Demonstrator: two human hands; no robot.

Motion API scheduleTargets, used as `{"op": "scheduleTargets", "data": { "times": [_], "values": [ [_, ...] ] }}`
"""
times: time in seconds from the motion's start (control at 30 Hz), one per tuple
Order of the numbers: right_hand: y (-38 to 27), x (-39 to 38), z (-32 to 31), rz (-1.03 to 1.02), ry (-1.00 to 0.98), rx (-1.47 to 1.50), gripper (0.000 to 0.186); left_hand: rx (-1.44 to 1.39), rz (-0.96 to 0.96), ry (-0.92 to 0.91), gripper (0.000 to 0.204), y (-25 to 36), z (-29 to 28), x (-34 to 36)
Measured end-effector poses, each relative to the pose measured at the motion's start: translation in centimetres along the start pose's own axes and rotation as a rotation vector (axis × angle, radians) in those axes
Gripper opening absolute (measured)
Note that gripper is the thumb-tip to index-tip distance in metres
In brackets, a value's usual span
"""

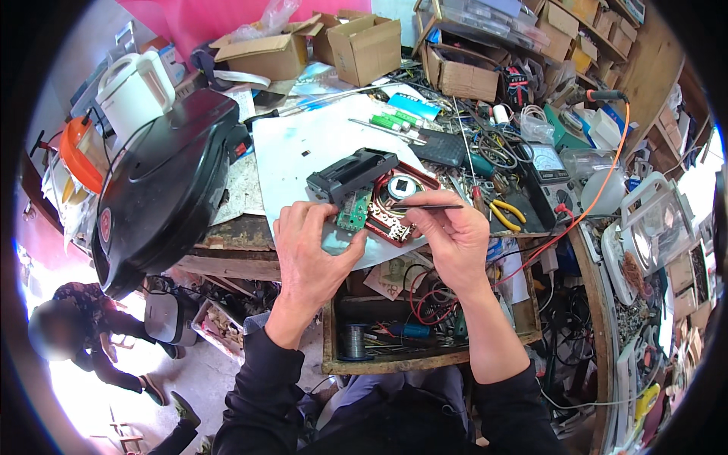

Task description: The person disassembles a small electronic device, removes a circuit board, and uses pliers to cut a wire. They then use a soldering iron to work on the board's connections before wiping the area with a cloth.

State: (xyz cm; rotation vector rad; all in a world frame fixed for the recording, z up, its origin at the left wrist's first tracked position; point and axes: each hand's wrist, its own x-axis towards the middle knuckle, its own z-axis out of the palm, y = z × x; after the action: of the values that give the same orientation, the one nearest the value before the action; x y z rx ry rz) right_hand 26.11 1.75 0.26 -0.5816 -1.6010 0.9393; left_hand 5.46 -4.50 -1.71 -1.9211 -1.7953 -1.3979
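A small electronic device lies taken apart on white paper [284,144]. Its red shell [388,235] holds a round speaker [402,186], and a black casing part [353,173] rests against it at the far left. Between the thumb and fingers of my left hand [312,254] is a small green circuit board [354,212], steadied at its edges. My right hand [459,246] pinches dark tweezers [428,206] above the shell, their tip pointing left over the speaker's near side. The exact contact of the tip cannot be made out.
Yellow-handled pliers [506,215], a meter [547,163] and tangled leads crowd the right. An open drawer [436,356] with a solder spool [353,341] sits below the bench edge. At left is a large black appliance [167,182]; a person [95,326] is beyond it.
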Motion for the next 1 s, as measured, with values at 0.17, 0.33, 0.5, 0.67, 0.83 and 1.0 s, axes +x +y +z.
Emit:
{"op": "scheduleTargets", "data": {
  "times": [0.17,0.33,0.5,0.67,0.83,1.0],
  "values": [
    [-0.1,0.6,-0.8,-0.039,0.088,0.064,0.015,-0.009,0.03,0.041,0.04,0.2,0.1,0.0],
    [-0.8,1.6,-3.1,-0.033,0.368,-0.042,0.022,-0.006,0.028,0.054,0.042,0.0,0.3,0.0],
    [-0.9,1.9,-7.2,-0.059,0.567,-0.454,0.02,0.002,0.032,0.063,0.045,-0.2,0.7,0.0],
    [-1.1,1.5,-10.6,0.08,0.312,-1.125,0.023,0.005,0.036,0.055,0.046,-0.3,1.1,0.0],
    [-0.3,1.3,-11.0,0.009,0.165,-1.311,0.021,0.049,0.074,0.1,0.043,-0.8,0.8,-0.1],
    [-0.5,1.9,-12.0,-0.021,0.098,-1.274,0.016,0.014,0.057,0.058,0.04,-0.8,1.2,0.0]
  ]
}}
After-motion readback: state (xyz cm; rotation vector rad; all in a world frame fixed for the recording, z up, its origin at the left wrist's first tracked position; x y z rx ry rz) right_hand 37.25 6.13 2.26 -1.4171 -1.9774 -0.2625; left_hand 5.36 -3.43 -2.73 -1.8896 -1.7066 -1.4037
